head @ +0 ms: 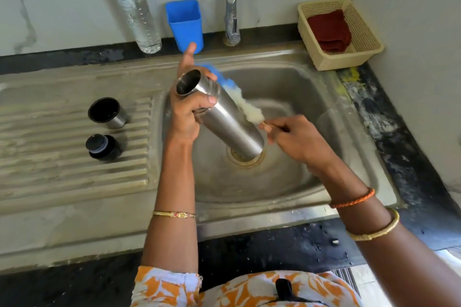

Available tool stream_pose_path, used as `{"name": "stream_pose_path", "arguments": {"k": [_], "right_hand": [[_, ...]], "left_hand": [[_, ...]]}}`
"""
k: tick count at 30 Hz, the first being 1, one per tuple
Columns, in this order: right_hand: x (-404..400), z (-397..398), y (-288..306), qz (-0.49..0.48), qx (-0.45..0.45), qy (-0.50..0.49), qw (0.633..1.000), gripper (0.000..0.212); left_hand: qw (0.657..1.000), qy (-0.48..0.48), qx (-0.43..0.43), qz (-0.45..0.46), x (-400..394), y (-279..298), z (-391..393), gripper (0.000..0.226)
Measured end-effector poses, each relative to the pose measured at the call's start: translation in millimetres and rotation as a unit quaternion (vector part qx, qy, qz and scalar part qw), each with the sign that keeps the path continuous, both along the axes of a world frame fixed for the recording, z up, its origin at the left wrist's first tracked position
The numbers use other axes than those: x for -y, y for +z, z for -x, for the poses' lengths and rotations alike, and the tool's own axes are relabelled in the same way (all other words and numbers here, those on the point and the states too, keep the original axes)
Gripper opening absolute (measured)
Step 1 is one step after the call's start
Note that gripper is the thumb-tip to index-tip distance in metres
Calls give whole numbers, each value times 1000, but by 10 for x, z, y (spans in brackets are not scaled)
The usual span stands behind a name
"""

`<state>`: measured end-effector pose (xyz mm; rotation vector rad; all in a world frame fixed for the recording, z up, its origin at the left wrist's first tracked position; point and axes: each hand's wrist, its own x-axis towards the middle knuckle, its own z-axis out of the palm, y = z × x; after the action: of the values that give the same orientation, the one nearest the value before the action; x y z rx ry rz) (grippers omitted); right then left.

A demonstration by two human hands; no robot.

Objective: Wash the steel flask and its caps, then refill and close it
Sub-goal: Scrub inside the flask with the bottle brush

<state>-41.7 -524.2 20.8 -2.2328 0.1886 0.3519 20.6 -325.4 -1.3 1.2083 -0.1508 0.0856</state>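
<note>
My left hand (185, 107) grips the open steel flask (225, 117) near its mouth and holds it tilted over the sink basin (299, 97), mouth up and to the left. My right hand (294, 138) pinches the thin handle of a bottle brush (243, 102) with blue and white bristles; the brush lies along the flask's far side, outside it. On the ridged drainboard to the left stand the steel outer cap (107, 112), open side up, and the black inner cap (102, 146).
A tap (233, 7) rises behind the basin with no water running. On the back ledge stand a clear plastic bottle (136, 10) and a blue cup (184, 23). A cream basket (341, 32) with a dark red cloth sits at the back right.
</note>
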Motion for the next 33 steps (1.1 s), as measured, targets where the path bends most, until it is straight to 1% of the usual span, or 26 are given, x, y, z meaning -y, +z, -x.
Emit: {"name": "stream_pose_path", "arguments": {"k": [2,3,4,5,6,7,8,9,11,12,14,15,17,18,19,20,22,23,24,25,26,27,29,30,33], "right_hand": [[-114,-18,148,-21,54,5,998,29],[-140,-11,175,-22,69,5,997,28],[-155,3,163,-25,72,6,997,28],[-153,20,82,-27,63,4,998,27],[-134,35,-26,-22,47,-5,999,26],[-95,44,-143,-20,29,-29,999,24],[-43,52,-257,-43,5,-78,996,23],[5,61,-337,-100,-25,-139,985,26],[105,47,-435,-237,-80,-233,940,41],[149,26,-464,-265,-92,-248,927,45],[197,-8,-460,-270,-122,-241,924,43],[204,-13,-435,-272,-155,-224,923,44],[197,-4,-385,-299,-218,-186,910,57],[188,19,-383,-321,-229,-174,902,67],[177,47,-372,-344,-221,-174,896,71],[158,69,-380,-372,-191,-188,889,67],[77,92,-389,-398,-104,-222,884,53],[17,109,-371,-387,-50,-227,892,48],[-40,121,-364,-358,12,-217,908,45],[-88,143,-359,-311,74,-191,928,45],[-111,173,-361,-256,120,-156,946,45],[-113,208,-355,-207,147,-124,959,43],[-43,277,-326,-151,169,-84,970,28],[29,309,-314,-130,176,-72,973,22],[282,437,-350,-54,233,-19,971,19]], "left_hand": [[998,-2,-7,-67,75,-28,-5,85],[996,12,-7,-83,117,-55,-6,97],[996,32,-14,-83,152,-63,7,99],[996,51,-21,-65,160,-57,20,93],[997,62,-35,-21,158,-34,22,78],[995,81,-47,40,161,-8,15,57],[988,94,-67,100,160,22,11,39],[980,99,-95,147,137,21,-6,29],[968,105,-120,195,99,-11,-40,25],[964,104,-128,208,95,-17,-44,22],[954,99,-149,240,118,-30,-22,12],[949,100,-158,254,148,-41,-2,7],[938,111,-157,287,180,-80,5,8],[932,120,-154,304,165,-97,3,9],[929,121,-158,311,150,-97,-8,13],[930,117,-180,300,155,-92,-13,21],[931,114,-260,229,274,-74,27,44],[927,117,-295,202,392,-102,71,60],[920,119,-320,192,518,-118,138,76],[910,124,-339,204,635,-140,201,88],[898,129,-355,225,711,-165,243,93],[889,130,-365,244,723,-198,255,91],[885,116,-375,249,622,-234,246,74],[889,107,-368,249,548,-252,240,69],[908,77,-317,264,363,-288,213,64]]}}
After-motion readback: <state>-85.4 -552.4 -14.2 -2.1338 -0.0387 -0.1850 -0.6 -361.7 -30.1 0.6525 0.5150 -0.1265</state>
